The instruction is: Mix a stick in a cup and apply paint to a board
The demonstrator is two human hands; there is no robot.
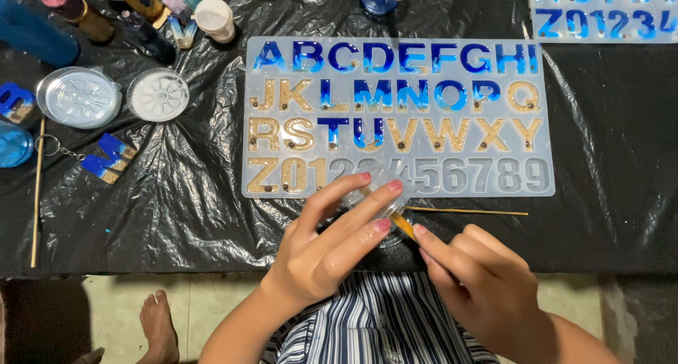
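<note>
A translucent silicone letter-and-number mould [551,117] lies on black plastic sheeting. Its upper letter cavities hold blue fill, several lower ones hold sandy gold fill, and most number cavities look unfilled. My left hand [332,240] grips a small clear plastic cup [378,194] tilted over the mould's bottom row. My right hand [480,283] pinches a thin wooden stick [404,226] whose tip reaches under the cup's rim. A second long wooden stick [480,211] rests on the sheeting just below the mould.
Two round clear moulds [78,97] [158,94] sit at left, near a blue-and-gold letter keychain [106,158] and a long stick [37,194]. Bottles and jars [215,18] crowd the top left. A second letter mould [600,11] lies top right. My bare foot [159,325] shows below the table edge.
</note>
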